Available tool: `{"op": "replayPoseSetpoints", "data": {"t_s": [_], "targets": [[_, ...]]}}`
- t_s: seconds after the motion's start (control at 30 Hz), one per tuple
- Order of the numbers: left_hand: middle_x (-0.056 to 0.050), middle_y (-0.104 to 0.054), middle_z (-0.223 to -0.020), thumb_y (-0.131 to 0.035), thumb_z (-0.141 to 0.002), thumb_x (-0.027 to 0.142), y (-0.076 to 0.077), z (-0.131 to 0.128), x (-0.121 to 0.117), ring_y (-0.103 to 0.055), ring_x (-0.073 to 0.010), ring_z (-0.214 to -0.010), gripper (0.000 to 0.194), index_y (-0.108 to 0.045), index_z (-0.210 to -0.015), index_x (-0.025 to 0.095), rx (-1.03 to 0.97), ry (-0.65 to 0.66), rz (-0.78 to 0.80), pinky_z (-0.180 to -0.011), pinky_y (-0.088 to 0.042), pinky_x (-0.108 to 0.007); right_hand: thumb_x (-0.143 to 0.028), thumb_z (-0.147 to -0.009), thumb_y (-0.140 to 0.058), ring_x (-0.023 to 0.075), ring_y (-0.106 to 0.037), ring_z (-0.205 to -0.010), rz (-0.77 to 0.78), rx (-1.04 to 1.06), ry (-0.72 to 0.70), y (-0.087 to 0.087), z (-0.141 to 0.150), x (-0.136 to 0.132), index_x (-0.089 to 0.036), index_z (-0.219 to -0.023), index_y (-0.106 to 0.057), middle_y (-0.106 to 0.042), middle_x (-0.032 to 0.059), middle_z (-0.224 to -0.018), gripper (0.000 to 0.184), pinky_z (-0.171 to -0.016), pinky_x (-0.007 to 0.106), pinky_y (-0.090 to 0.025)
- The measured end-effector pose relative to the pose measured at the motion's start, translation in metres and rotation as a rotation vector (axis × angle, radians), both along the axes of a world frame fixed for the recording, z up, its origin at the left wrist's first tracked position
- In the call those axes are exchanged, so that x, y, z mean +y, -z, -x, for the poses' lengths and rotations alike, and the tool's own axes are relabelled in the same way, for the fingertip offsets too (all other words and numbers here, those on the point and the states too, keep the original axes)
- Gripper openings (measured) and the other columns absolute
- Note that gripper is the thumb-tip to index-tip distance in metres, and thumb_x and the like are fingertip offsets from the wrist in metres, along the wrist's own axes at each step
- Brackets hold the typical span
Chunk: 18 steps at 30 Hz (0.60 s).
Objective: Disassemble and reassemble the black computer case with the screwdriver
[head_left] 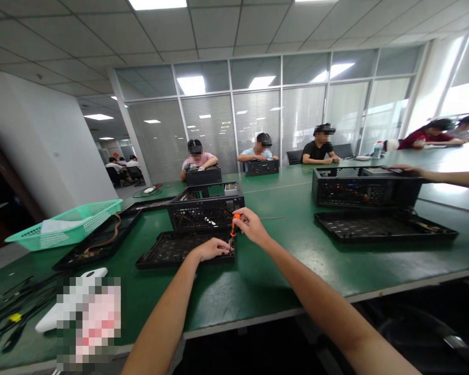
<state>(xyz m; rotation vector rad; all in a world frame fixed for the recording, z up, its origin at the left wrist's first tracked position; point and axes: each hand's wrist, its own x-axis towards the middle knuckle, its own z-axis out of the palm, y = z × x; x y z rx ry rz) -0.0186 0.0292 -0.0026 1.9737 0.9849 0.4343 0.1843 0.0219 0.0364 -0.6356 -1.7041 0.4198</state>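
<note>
In the head view, the right hand (249, 227) has its fingers clamped on an orange-handled screwdriver (233, 227), nearly upright over the right end of a shallow black tray-like panel (172, 249), presumably to bear straight down. The left hand (211, 249) has fingers beside the tip, perhaps steadying; whether they pinch anything, I cannot tell. The panel lies flat towards the green desk's (273, 297) near edge, apparently for easy reach, before a black perforated computer case (189, 214).
</note>
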Motion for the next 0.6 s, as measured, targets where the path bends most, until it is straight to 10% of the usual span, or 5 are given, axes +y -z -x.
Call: {"op": "replayPoseSetpoints", "data": {"t_s": [0.33,0.6], "targets": [[-0.006,-0.068,-0.092,-0.066,-0.067,0.028,-0.0011,-0.0018,-0.0013,-0.057,-0.015,-0.081,0.031,-0.069,-0.094,0.012,-0.026,-0.03,0.014,-0.077,-0.041,-0.025,-0.037,-0.09,-0.038,0.0051,-0.045,-0.047,0.086,0.001,-0.172,0.003,0.002,-0.0007,-0.021,-0.124,-0.046,-0.058,0.0061,-0.106,0.039,-0.045,0.021,-0.041],[-0.006,-0.068,-0.089,-0.069,-0.064,0.03,0.0031,-0.0017,0.001,-0.057,-0.0148,-0.08,0.031,-0.069,-0.09,0.012,-0.071,-0.042,0.037,-0.077,-0.041,-0.026,-0.037,-0.084,-0.053,0.0109,-0.052,-0.066,-0.191,-0.053,0.101,-0.0035,-0.0041,-0.003,-0.02,-0.096,-0.066,-0.057,0.0037,-0.087,0.025,-0.069,0.025,-0.045]]}}
